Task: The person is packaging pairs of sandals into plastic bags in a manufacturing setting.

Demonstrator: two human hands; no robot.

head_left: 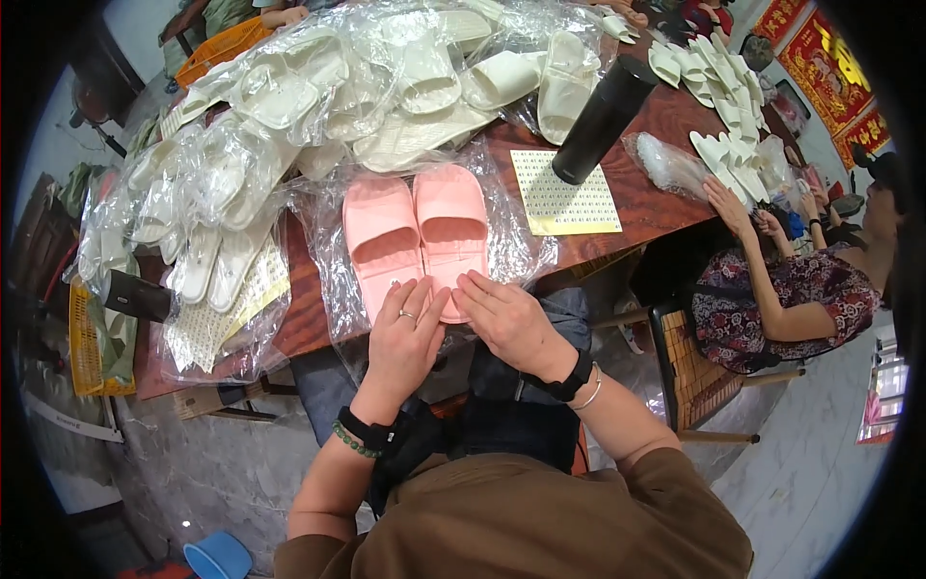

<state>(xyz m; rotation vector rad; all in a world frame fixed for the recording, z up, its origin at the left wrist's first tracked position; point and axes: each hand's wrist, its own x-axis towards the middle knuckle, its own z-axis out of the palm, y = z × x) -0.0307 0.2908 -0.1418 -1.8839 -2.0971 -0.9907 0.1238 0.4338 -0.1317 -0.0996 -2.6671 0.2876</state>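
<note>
Two pink slippers (415, 236) lie side by side inside a clear plastic bag (511, 246) at the near edge of a dark wooden table (666, 207). My left hand (405, 338) rests on the bag over the heel of the left slipper, fingers together, a ring on one finger. My right hand (506, 318) presses flat on the bag at the heel of the right slipper. Both hands touch the plastic at the bag's mouth; a firm grip does not show.
Bagged white slippers (289, 106) are heaped across the table's far and left side. A black flask (600, 121) stands on a yellow label sheet (564, 193). More label sheets (227, 309) lie at left. A person (791, 289) sits at right, handling white slippers (723, 106).
</note>
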